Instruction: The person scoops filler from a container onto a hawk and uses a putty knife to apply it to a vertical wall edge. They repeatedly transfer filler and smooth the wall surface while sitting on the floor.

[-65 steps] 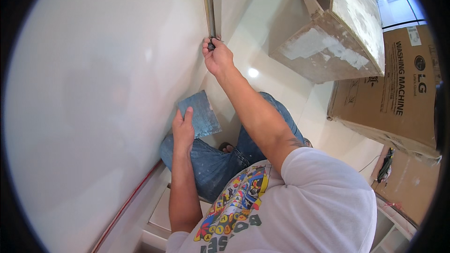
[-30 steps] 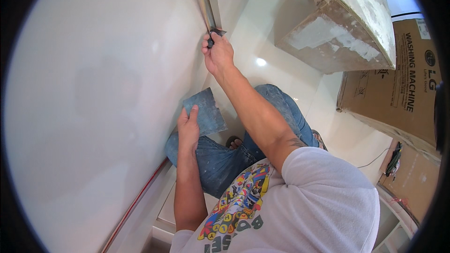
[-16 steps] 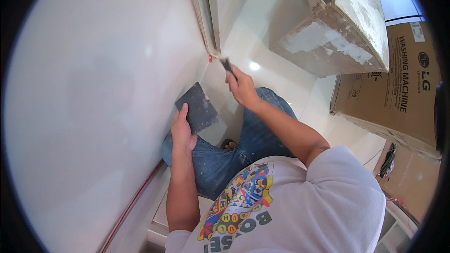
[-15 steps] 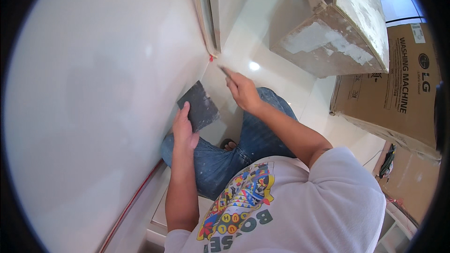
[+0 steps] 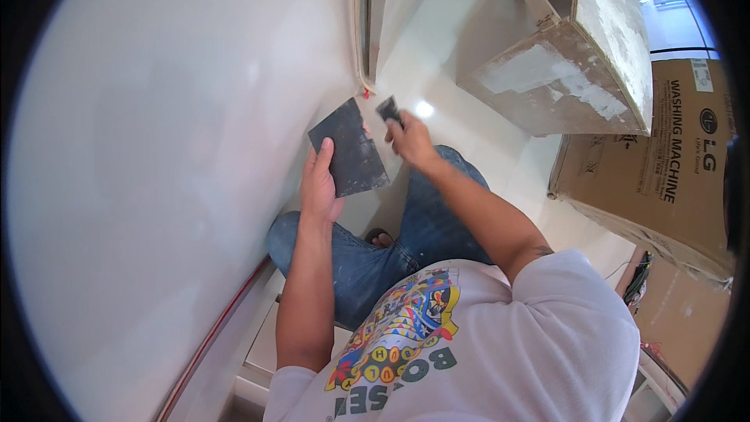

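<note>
My left hand (image 5: pixel 319 184) grips a dark, flat, roughly square plate (image 5: pixel 351 153) by its lower left side, with the thumb on top. Pale specks mark its surface, and a small pinkish smear shows at its right edge. Just right of the plate, my right hand (image 5: pixel 411 141) is closed round a small putty knife (image 5: pixel 388 109) with a dark blade pointing up and left. A narrow gap separates blade and plate. The fingers cover most of the knife's handle. Both tools are held above the floor beside a smooth white wall (image 5: pixel 172 133).
A cord with a red tip (image 5: pixel 365 94) runs down the wall corner. To the right stand a putty-stained wooden structure (image 5: pixel 539 82) and a large cardboard box (image 5: pixel 625 156). A red strip (image 5: pixel 223 328) follows the wall's foot. My bent knees (image 5: pixel 449 195) are below the hands.
The plate has moved up and slightly right, showing more of its face. My right hand has turned the putty knife, so its blade now shows broad side on, nearer the plate.
</note>
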The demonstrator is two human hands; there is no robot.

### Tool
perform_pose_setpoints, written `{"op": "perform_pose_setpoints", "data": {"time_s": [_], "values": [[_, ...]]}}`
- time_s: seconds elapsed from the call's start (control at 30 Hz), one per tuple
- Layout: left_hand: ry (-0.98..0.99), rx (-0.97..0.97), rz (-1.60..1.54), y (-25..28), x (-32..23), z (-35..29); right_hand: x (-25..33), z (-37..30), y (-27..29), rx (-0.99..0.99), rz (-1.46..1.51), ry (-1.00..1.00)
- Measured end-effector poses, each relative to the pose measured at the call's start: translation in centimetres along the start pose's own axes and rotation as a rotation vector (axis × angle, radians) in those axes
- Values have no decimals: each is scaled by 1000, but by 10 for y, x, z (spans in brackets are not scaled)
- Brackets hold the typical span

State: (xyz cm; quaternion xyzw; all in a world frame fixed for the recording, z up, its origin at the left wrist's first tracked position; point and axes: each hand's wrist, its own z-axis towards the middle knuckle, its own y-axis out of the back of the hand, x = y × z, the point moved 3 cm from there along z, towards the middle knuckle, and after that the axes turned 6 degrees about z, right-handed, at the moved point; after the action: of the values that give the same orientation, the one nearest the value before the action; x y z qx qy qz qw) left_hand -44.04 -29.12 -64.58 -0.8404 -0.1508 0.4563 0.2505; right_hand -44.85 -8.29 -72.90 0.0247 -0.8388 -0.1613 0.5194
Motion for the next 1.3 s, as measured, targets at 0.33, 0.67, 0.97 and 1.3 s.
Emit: {"op": "perform_pose_setpoints", "data": {"time_s": [0.33, 0.67, 0.97, 1.3], "values": [[85, 30, 35, 3, 7, 6, 80, 39, 49, 19, -174, 245], [91, -42, 37, 9, 10, 6, 60, 65, -49, -109, 1163, -298], [94, -27, 74, 8, 7, 6, 92, 86, -60, -210, 1408, -177], [100, -15, 60, 14, 10, 7, 121, 65, -53, -186, 1433, -59]]}}
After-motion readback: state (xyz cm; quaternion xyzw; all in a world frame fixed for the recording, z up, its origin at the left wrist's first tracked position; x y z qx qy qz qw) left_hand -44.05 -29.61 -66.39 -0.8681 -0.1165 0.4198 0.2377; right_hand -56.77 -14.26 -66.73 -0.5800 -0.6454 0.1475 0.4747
